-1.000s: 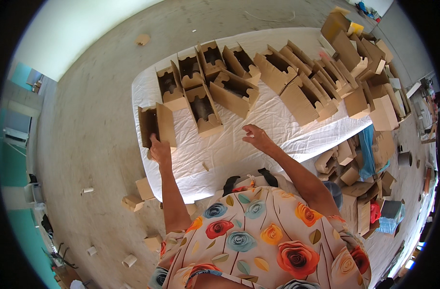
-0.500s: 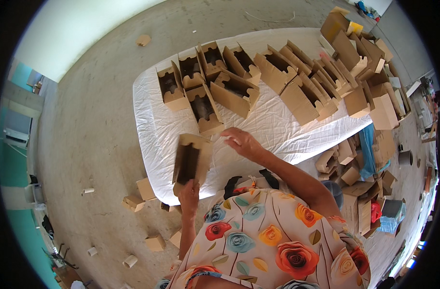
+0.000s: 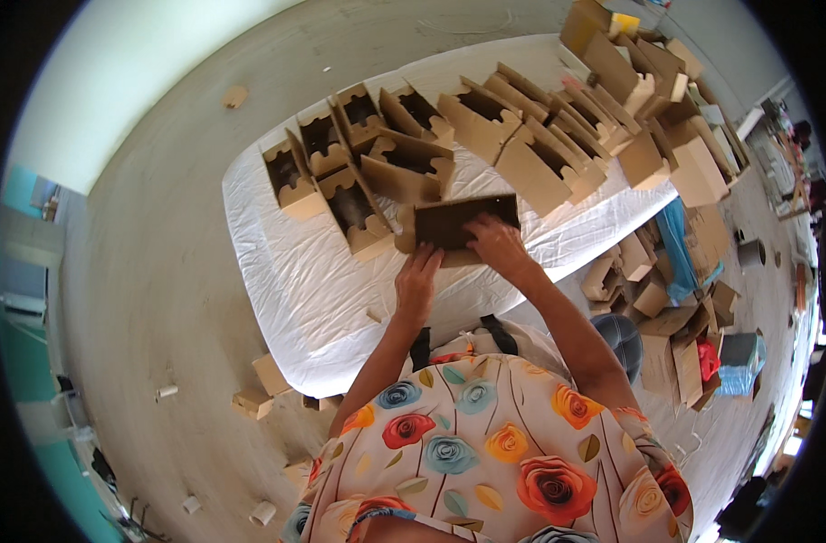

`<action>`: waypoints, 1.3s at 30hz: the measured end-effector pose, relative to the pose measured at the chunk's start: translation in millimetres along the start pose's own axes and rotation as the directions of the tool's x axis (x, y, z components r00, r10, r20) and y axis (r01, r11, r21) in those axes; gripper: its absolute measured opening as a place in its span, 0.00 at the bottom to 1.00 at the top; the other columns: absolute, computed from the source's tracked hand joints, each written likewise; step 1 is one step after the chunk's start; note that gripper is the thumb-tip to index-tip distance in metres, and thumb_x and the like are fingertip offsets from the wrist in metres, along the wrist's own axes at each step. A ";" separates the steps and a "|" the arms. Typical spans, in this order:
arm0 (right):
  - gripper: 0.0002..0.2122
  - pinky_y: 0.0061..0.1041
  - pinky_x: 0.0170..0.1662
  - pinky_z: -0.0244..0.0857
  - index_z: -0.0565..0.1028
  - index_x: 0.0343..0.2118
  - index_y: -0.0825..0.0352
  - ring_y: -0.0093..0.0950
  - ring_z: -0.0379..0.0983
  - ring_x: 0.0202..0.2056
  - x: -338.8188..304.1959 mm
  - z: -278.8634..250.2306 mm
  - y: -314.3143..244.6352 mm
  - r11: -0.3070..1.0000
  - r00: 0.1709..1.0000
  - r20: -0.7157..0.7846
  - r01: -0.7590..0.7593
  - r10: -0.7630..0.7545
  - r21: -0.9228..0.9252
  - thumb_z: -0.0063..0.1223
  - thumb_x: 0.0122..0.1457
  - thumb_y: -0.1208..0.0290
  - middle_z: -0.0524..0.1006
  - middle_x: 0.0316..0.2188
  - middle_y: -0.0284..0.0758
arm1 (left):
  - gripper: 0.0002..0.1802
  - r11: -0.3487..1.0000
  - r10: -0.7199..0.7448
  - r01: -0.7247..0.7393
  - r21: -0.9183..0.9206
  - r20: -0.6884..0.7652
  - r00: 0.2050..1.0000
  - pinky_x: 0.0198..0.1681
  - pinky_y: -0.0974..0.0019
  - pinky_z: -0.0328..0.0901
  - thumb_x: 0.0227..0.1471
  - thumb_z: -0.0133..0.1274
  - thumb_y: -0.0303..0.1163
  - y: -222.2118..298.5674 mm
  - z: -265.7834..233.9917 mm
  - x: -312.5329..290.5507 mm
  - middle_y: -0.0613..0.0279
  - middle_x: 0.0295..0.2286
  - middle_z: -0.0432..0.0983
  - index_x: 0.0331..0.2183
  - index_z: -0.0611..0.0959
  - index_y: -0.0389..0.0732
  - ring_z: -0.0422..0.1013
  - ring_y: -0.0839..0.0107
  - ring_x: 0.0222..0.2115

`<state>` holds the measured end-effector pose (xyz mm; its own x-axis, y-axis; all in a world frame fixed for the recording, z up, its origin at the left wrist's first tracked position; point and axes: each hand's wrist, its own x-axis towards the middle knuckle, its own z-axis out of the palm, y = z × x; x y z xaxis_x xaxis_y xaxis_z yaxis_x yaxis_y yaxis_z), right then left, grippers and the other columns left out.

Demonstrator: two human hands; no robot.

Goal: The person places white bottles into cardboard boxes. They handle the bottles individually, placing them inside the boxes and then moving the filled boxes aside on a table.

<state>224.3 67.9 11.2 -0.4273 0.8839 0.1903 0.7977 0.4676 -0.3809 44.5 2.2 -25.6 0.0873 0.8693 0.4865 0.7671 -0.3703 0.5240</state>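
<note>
An open cardboard box lies tilted in front of me, over the white-covered table, its dark hollow facing up. My left hand grips its near edge at the left end, fingertips over the rim. Bent over the same edge farther right, my right hand has its fingers reaching into the hollow; their tips are partly lost in the shadow. Just beyond stand several open boxes with wavy-cut edges, the closest being a box at the left and a slanted box.
More upright boxes fill the table's right half. A heap of cartons rises at the far right. Cardboard pieces, a blue plastic sheet and a bucket lie to the right. Small boxes and white rolls dot the left floor.
The box has moved right and away from me, turning from lengthwise to crosswise. My right hand, empty before, has come onto it. The view has shifted slightly.
</note>
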 end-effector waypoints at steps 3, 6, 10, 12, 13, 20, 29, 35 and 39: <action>0.23 0.38 0.50 0.58 0.71 0.42 0.66 0.39 0.62 0.49 -6.0 -5.8 20.4 0.994 0.994 -0.021 -0.112 0.112 -0.006 0.63 0.39 0.69 0.66 0.46 0.43 | 0.13 0.999 -0.043 0.041 0.027 0.099 0.994 0.44 0.62 0.64 0.45 0.47 0.24 -10.8 35.7 7.5 0.49 0.42 0.70 0.37 0.78 0.38 0.68 0.55 0.43; 0.29 0.39 0.55 0.51 0.68 0.46 0.66 0.41 0.55 0.54 -16.3 -1.3 40.4 0.981 0.983 -0.002 -0.183 0.183 -0.068 0.64 0.37 0.68 0.61 0.51 0.44 | 0.14 0.990 -0.083 0.101 -0.095 0.181 0.980 0.47 0.63 0.62 0.48 0.48 0.27 -3.3 34.7 8.9 0.46 0.42 0.69 0.40 0.77 0.38 0.66 0.55 0.45; 0.22 0.35 0.50 0.58 0.71 0.41 0.67 0.39 0.63 0.48 -23.7 -9.1 58.8 0.994 0.986 -0.148 -0.070 0.083 0.088 0.62 0.40 0.72 0.68 0.44 0.43 | 0.23 0.897 -0.260 0.349 -0.271 0.316 0.912 0.51 0.61 0.58 0.47 0.52 0.32 -14.9 34.1 13.7 0.45 0.51 0.58 0.47 0.71 0.39 0.60 0.52 0.49; 0.18 0.32 0.46 0.63 0.72 0.38 0.68 0.39 0.68 0.43 -13.8 -20.0 71.3 0.916 0.963 -0.238 -0.017 0.122 0.400 0.61 0.41 0.75 0.72 0.39 0.42 | 0.31 0.941 -0.206 0.257 -0.220 0.229 0.951 0.52 0.60 0.56 0.45 0.55 0.33 -4.8 32.9 20.0 0.46 0.55 0.50 0.51 0.66 0.39 0.57 0.50 0.51; 0.14 0.29 0.40 0.66 0.73 0.35 0.69 0.39 0.71 0.37 -5.6 -29.2 72.1 0.908 0.901 -0.389 -0.012 0.191 0.418 0.58 0.43 0.78 0.74 0.34 0.41 | 0.34 0.954 -0.175 0.214 -0.211 0.191 0.966 0.51 0.59 0.57 0.42 0.57 0.33 -7.2 39.0 19.4 0.47 0.56 0.47 0.52 0.64 0.41 0.57 0.50 0.50; 0.11 0.32 0.43 0.65 0.74 0.36 0.70 0.38 0.71 0.40 59.3 -29.9 220.0 0.881 0.914 -0.188 -0.264 0.358 0.392 0.48 0.53 0.70 0.75 0.36 0.46 | 0.44 0.967 -0.227 0.244 -0.069 0.194 0.954 0.54 0.57 0.53 0.40 0.59 0.35 -5.8 55.6 37.2 0.47 0.58 0.39 0.57 0.56 0.44 0.51 0.49 0.54; 0.17 0.35 0.45 0.62 0.68 0.45 0.71 0.46 0.68 0.44 125.1 63.7 311.1 0.935 0.872 0.361 -0.356 0.330 0.005 0.44 0.54 0.67 0.71 0.42 0.51 | 0.46 0.890 -0.454 0.456 -0.017 0.077 0.888 0.54 0.52 0.51 0.37 0.56 0.29 13.5 83.0 39.4 0.52 0.59 0.38 0.58 0.55 0.52 0.51 0.47 0.53; 0.19 0.35 0.49 0.59 0.65 0.48 0.68 0.43 0.63 0.49 134.5 90.4 309.0 0.884 0.719 0.514 -0.376 0.468 -0.278 0.42 0.56 0.65 0.66 0.49 0.50 | 0.48 0.851 -0.524 0.525 -0.004 0.054 0.850 0.52 0.50 0.53 0.36 0.55 0.28 23.2 83.3 41.6 0.55 0.60 0.38 0.59 0.52 0.54 0.54 0.46 0.51; 0.20 0.35 0.50 0.57 0.64 0.49 0.67 0.42 0.62 0.51 139.6 71.8 310.3 0.922 0.755 0.529 -0.332 0.387 -0.202 0.41 0.55 0.62 0.64 0.50 0.49 | 0.47 0.846 -0.532 0.533 0.010 0.070 0.844 0.53 0.51 0.50 0.37 0.54 0.27 23.8 87.6 44.0 0.54 0.60 0.38 0.59 0.52 0.52 0.51 0.47 0.53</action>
<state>381.6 335.6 -145.4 -0.2386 0.8426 -0.4827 0.9627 0.1400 -0.2316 122.3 60.3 -53.0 -0.2899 0.9535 0.0825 0.7021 0.1533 0.6954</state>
